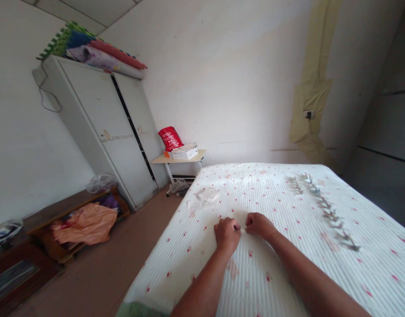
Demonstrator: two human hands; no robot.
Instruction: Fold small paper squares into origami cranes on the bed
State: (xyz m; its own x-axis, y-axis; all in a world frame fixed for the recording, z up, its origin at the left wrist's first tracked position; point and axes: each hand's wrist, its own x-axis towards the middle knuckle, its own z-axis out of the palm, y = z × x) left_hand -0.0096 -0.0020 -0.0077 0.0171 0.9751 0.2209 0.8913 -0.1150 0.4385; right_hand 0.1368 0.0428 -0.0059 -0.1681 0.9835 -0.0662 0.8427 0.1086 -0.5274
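Observation:
Both hands are close together above the middle of a white bed [176, 264] with a ribbed, red-dotted cover. My left hand [227, 231] is closed, thumb and fingers pinched. Facing it, my right hand [259, 224] is pinched shut as well. A small pale piece [243, 229] bridges the gap between the fingertips, too small to name. Beyond my left hand lie thin whitish, see-through packets [208, 196]. Off to the right, several small grey-brown folded-looking pieces [330, 213] run in a line, with a shorter row [294, 186] beside it; their kind is unclear.
A small table [158, 160] by the wall holds a red bag [170, 138] and a white box [185, 152]. To the left stand a grey cabinet [86, 101] with rolled mats on top and a low wooden bench [47, 220] with an orange plastic bag [86, 223].

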